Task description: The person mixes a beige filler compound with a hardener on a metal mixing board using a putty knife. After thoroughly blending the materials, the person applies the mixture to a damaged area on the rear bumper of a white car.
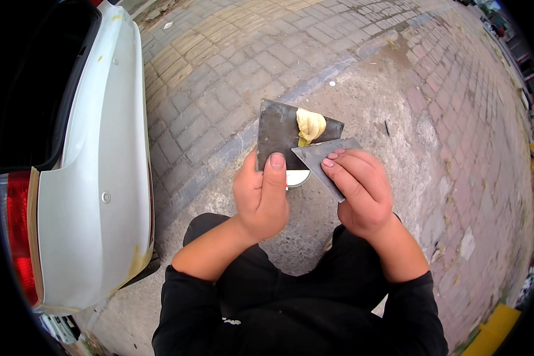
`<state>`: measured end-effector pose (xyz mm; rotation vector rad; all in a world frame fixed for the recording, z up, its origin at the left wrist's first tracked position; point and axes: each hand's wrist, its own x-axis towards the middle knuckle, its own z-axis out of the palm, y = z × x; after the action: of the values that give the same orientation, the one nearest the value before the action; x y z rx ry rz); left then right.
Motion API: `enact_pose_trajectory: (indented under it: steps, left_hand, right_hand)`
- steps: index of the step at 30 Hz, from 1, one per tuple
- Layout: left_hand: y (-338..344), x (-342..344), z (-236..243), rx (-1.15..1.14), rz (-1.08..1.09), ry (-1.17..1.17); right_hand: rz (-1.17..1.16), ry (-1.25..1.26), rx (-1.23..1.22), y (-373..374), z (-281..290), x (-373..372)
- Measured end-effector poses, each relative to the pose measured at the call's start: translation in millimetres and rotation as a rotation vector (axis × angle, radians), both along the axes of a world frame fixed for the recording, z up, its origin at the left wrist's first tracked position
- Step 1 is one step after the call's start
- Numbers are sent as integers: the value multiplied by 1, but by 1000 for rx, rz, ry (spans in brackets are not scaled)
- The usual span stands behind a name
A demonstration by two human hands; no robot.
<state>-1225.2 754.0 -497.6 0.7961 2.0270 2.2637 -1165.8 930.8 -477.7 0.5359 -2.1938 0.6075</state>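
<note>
My left hand (261,199) grips the lower edge of a dark flat mixing plate (277,133), its thumb lying on top. A thick lump of pale yellow putty (310,126) sits on the plate's right half, with a brighter yellow streak at its lower end. In my right hand (365,193) is a grey flat metal scraper (323,159), pinched with the fingertips across its face. The scraper's upper edge lies close below the putty, overlapping the plate. Under the plate, part of a round white lid or can (298,178) shows; the rest is hidden.
Close on my left stands a white car's rear bumper (104,160) with yellowish patches, a red tail light (19,237) and a dark opening above. Grey paving bricks (219,89) and rough concrete (362,107) lie ahead. Reddish paving (457,118) and a yellow object (492,332) are at right.
</note>
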Motion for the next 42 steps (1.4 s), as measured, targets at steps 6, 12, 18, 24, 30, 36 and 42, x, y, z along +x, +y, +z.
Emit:
enact_pose_trajectory:
  steps: [6,12,18,24,30,36,42]
  left_hand:
    - [10,1,4,29,52,33]
    - [3,1,0,-61,23,40]
    - [1,-1,-1,-98,29,64]
    - [3,-4,-6,-83,43,125]
    - [4,-4,-6,-92,45,110]
    - [4,-6,-9,-159,80,248]
    - [3,-4,-6,-180,108,284]
  right_hand:
    - [2,-63,-15,2,-1,-1]
    - [-30,0,-47,3,-1,-1]
    - [-58,57,-64,3,-2,-2]
    - [18,-34,-83,2,-4,-2]
    - [47,-84,-76,3,-6,-4]
    - [22,-74,-70,3,-4,-6]
    - [-8,0,-112,6,-3,-8]
